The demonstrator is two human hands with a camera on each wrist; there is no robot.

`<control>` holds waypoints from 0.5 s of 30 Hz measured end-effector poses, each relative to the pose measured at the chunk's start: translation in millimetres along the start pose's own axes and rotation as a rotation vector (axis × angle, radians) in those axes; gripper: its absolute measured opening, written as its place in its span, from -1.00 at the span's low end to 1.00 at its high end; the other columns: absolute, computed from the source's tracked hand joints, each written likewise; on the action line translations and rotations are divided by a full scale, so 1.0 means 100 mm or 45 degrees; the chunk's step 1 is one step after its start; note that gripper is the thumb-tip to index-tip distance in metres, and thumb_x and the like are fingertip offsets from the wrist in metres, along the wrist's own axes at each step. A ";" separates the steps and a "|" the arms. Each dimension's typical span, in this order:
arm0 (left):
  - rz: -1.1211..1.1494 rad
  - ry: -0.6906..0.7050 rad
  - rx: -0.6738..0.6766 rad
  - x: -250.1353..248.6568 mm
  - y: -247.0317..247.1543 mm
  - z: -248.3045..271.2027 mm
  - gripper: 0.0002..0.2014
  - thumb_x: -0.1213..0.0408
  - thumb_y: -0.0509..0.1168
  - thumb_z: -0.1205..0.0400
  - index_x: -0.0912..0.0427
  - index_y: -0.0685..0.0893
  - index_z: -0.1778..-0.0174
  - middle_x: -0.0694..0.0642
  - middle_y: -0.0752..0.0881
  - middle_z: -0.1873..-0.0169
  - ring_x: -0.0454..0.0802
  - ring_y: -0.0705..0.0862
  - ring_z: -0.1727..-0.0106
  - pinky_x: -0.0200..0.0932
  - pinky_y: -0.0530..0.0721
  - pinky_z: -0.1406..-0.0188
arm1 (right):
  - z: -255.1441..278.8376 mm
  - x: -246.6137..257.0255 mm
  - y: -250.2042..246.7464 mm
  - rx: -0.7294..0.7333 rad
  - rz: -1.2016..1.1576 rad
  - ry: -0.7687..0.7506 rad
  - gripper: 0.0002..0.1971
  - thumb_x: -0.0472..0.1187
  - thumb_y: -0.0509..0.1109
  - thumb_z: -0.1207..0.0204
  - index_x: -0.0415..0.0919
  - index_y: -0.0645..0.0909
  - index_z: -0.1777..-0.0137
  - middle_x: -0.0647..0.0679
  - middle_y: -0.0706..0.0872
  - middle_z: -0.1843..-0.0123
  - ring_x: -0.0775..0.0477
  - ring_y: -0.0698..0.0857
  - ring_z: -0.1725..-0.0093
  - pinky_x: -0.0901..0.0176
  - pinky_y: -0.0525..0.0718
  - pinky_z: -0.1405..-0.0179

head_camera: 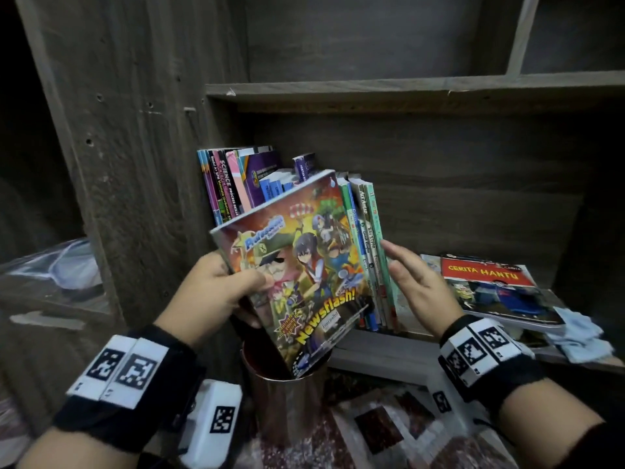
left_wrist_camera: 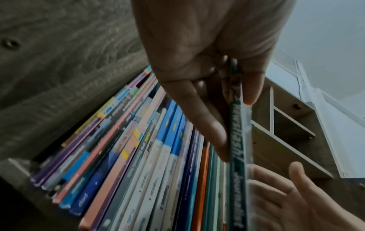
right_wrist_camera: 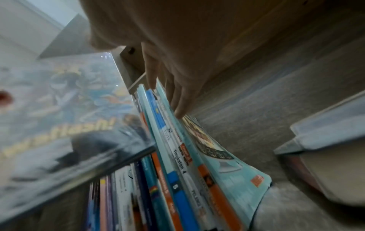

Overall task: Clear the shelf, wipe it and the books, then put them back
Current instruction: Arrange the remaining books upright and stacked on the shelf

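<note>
On my head feed I see a shiny copper-coloured cup [head_camera: 287, 401] standing upright low in the middle, its mouth open toward me. Just right of the cup, and running under its foot as far as I can tell, lies a patterned mat [head_camera: 389, 431] of dark red and pale squares. Well off to the cup's left and farther back, crumpled clear plastic [head_camera: 64, 265] sits in a dim recess.

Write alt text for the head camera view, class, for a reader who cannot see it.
A left hand grips a colourful comic book in front of a wooden shelf, while the open right hand touches a row of upright books. Another book lies flat to the right.
</note>
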State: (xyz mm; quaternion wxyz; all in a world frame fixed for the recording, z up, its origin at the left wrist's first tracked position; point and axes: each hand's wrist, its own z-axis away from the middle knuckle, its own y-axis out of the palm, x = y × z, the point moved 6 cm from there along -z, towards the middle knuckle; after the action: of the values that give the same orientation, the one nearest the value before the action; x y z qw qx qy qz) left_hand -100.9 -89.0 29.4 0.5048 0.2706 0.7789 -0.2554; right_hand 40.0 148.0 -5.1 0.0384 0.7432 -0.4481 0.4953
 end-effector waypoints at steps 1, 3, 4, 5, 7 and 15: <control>0.000 -0.032 0.041 0.04 0.07 -0.03 -0.65 0.26 0.47 -0.16 0.29 0.69 0.17 0.19 0.81 0.36 0.14 0.76 0.44 -0.12 0.68 0.63 | 0.02 0.03 -0.01 0.036 -0.049 -0.004 -0.42 0.38 0.30 -0.39 0.28 0.42 -0.41 0.09 0.47 -0.53 0.14 0.40 -0.52 0.04 0.40 -0.50; 0.013 -0.092 0.128 0.10 0.26 -0.09 -0.71 0.30 0.45 -0.24 0.37 0.68 0.18 0.19 0.79 0.36 0.16 0.75 0.40 -0.11 0.71 0.60 | 0.05 -0.02 -0.05 0.076 -0.093 0.046 -0.35 0.44 0.40 -0.30 0.27 0.48 -0.39 0.10 0.52 -0.48 0.13 0.48 -0.47 0.02 0.49 -0.41; 0.031 -0.113 0.169 0.13 0.36 -0.12 -0.68 0.30 0.45 -0.28 0.47 0.66 0.17 0.26 0.75 0.34 0.22 0.73 0.37 -0.10 0.72 0.58 | 0.07 -0.05 -0.09 0.057 -0.070 0.074 -0.38 0.39 0.42 -0.33 0.17 0.55 -0.36 0.08 0.59 -0.41 0.09 0.55 -0.41 -0.02 0.53 -0.38; 0.047 -0.134 0.207 0.16 0.47 -0.16 -0.64 0.32 0.48 -0.33 0.56 0.64 0.14 0.33 0.70 0.32 0.26 0.70 0.35 -0.10 0.72 0.57 | 0.08 -0.09 -0.15 0.024 -0.076 0.100 -0.49 0.28 0.43 -0.41 0.05 0.63 -0.29 0.03 0.67 -0.31 0.04 0.63 -0.31 -0.08 0.58 -0.34; 0.073 -0.169 0.229 0.19 0.73 -0.21 -0.81 0.42 0.44 -0.52 0.49 0.65 0.07 0.31 0.71 0.31 0.16 0.71 0.43 -0.11 0.73 0.59 | 0.11 -0.14 -0.31 -0.076 -0.196 0.183 -0.80 -0.06 0.37 -0.58 -0.10 0.71 -0.11 0.00 0.81 -0.03 0.01 0.76 -0.04 -0.05 0.71 -0.12; 0.230 -0.200 0.037 0.16 1.08 -0.47 -0.83 0.32 0.23 -0.72 0.17 0.54 -0.22 0.30 0.79 0.13 0.12 0.74 0.32 -0.08 0.72 0.41 | 0.20 -0.46 -1.38 -0.654 -0.110 0.394 -0.87 -0.33 0.33 -0.61 -0.24 0.69 -0.07 0.04 0.77 0.27 0.28 0.68 0.43 0.53 0.60 0.41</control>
State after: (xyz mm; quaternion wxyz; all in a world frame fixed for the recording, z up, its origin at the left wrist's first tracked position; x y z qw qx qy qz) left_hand -63.6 23.7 17.8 0.5812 0.3260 0.7058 -0.2405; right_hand 146.1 248.7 2.7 0.3139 0.6433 -0.5155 0.4711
